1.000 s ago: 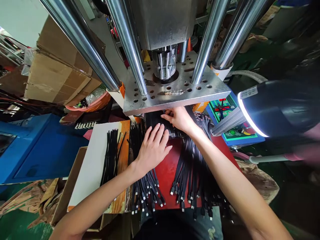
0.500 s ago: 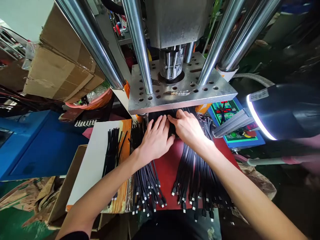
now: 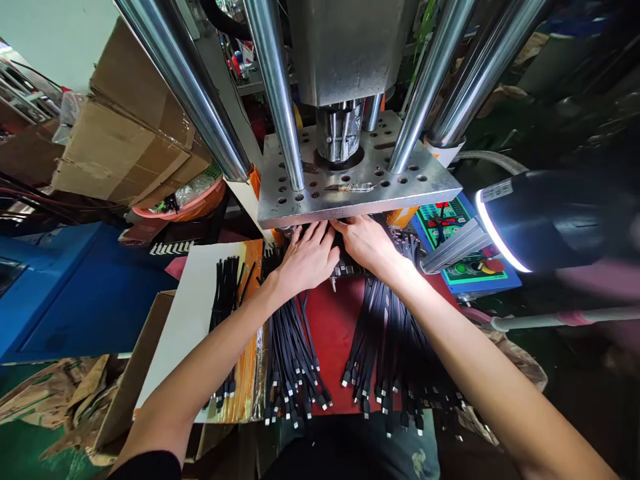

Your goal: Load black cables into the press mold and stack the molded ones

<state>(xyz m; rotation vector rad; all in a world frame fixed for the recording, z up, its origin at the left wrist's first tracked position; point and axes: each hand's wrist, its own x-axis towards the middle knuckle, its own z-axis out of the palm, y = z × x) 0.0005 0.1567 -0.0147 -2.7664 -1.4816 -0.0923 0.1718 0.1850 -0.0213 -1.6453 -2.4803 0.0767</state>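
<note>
My left hand (image 3: 311, 257) lies palm down with its fingers spread, the fingertips at the front edge of the steel plate (image 3: 360, 197). Beside it, my right hand (image 3: 367, 243) has its fingers bent, partly hidden beneath the plate; whether they hold something cannot be made out. Under and between the hands is a dark metal fixture (image 3: 345, 270). Black cables with metal-tipped plugs hang in a left bundle (image 3: 295, 340) and a right bundle (image 3: 387, 340) over the red surface (image 3: 333, 320).
Steel columns (image 3: 280, 93) rise from the plate. On the right are a lamp (image 3: 530, 220) and a control panel (image 3: 463, 267). More black cables (image 3: 227, 287) lie on a white board (image 3: 187, 300) at the left, near a cardboard box (image 3: 130, 133) and a blue cabinet (image 3: 75, 287).
Both hands have moved slightly up and further toward the plate, with fingertips now partly under its edge. More of the metal fixture shows between them. The view has shifted a little.
</note>
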